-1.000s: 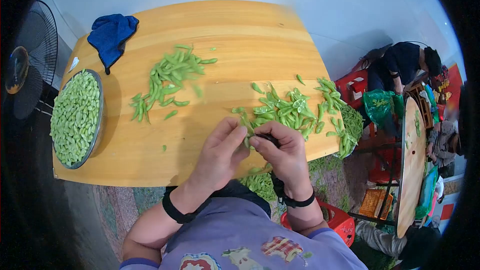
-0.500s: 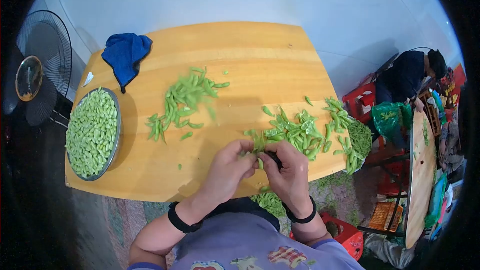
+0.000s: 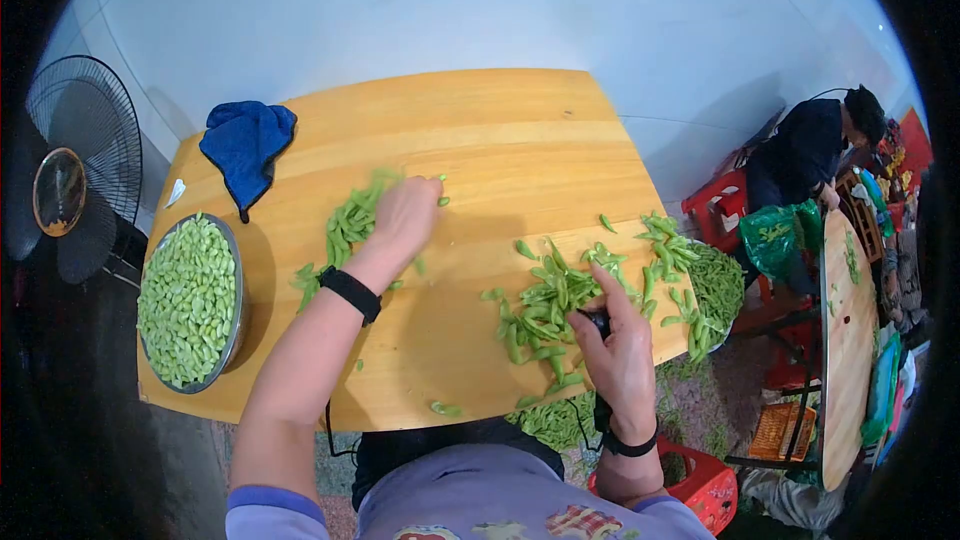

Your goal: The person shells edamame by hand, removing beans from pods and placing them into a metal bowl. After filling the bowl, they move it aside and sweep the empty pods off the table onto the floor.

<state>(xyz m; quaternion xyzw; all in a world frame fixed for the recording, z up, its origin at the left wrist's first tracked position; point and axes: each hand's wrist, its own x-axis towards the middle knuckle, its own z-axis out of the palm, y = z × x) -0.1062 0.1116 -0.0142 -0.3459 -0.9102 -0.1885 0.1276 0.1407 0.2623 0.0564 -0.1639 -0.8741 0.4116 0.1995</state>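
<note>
head view: the left pod pile [image 3: 348, 224] lies beside the outstretched left hand [image 3: 406, 214], grip unclear; the right hand [image 3: 622, 348] clasps a dark object [image 3: 598, 320] beside the right pod pile [image 3: 545, 302].

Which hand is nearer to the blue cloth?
Left. The left hand is at a pod pile right of the blue cloth; the right hand is farther away, beside another pod pile.
</note>
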